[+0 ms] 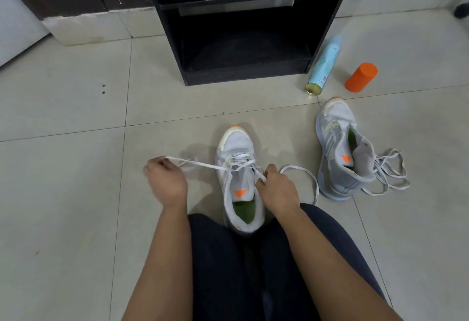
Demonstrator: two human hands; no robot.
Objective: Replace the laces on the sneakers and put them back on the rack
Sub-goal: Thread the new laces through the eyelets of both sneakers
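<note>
- Pinching: our left hand and right hand each hold lace ends at sneaker.
- Right: second sneaker, can, cap; rack ahead.
- Wide floor left.

The rack's lower shelf opens toward the person, and the floor straight before the rack gives free passage down to the near sneaker. At the rack's right foot a spray can lies on its side, an orange cap standing just beyond. Further out on the rack's right side, the second sneaker and its loose laces spread over the floor. A taut lace stretches from the near sneaker to the left hand, barring low passage there.
</note>
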